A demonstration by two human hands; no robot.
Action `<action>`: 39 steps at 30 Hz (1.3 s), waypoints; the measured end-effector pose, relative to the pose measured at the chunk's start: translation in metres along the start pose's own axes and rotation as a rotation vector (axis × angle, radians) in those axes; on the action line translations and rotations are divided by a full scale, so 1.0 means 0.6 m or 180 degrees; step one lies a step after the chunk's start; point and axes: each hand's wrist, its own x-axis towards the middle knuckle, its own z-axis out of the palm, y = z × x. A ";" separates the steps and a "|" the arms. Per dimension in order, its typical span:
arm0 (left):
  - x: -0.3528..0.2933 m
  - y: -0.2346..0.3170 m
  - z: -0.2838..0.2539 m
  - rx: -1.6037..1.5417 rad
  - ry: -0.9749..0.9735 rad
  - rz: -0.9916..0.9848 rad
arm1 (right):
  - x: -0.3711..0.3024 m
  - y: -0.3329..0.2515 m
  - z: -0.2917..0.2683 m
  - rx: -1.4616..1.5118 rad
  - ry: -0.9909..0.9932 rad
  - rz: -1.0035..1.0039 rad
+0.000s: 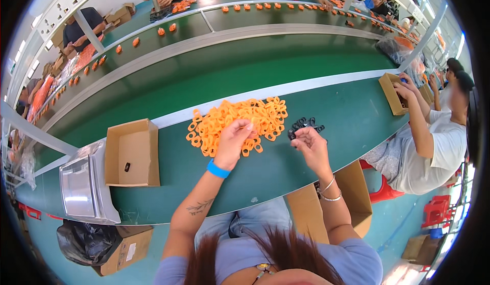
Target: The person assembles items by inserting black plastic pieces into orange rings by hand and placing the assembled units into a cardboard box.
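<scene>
A heap of orange plastic ring-shaped pieces (209,126) lies on the green worktable. Over its near side is my left hand (234,143), thumb and fingers pinched together; whatever they grip blends into the orange behind. To the right of the heap sits a small cluster of black plastic parts (310,123). My right hand (312,149) is at the near edge of that cluster, fingers curled, with a small black part (291,134) at the fingertips.
An open cardboard box (131,155) with one black piece (127,167) inside stands left, beside a grey-white device (84,188). Behind the table runs a green conveyor belt (224,60). At right a co-worker (434,142) reaches into another box (390,96). Open cartons (306,208) stand below the table edge.
</scene>
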 end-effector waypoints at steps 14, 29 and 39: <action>-0.180 0.037 -0.097 0.2465 0.0121 -0.0468 | -0.086 0.001 0.086 -0.1092 -0.1204 -0.0582; -0.224 0.000 -0.093 0.3383 0.0392 0.0607 | -0.097 0.004 0.098 -0.1462 -0.1235 -0.1267; -0.223 -0.003 -0.089 0.3325 0.0544 0.0574 | -0.083 -0.024 0.099 -0.2088 -0.1468 -0.1360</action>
